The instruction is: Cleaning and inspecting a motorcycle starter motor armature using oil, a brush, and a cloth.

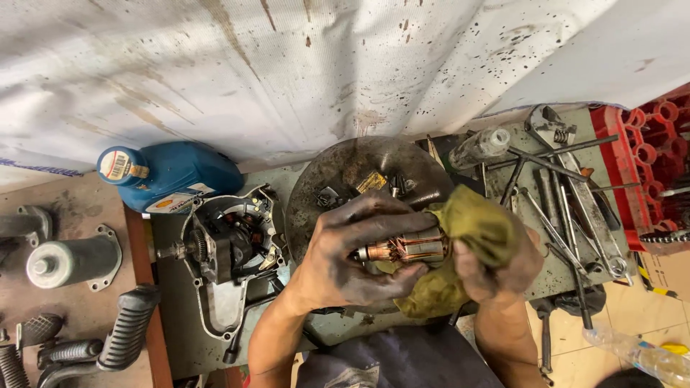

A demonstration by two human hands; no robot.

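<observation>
Left hand (352,251) grips the armature (402,248) mid-frame, right hand (496,269) clamps a rag (478,230) on it; copper partly clean, wiping unfinished.

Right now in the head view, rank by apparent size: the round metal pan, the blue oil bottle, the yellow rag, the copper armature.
1. Round metal pan
2. Blue oil bottle; yellow rag looks similar, partly hidden, so unranked
3. Copper armature
</observation>
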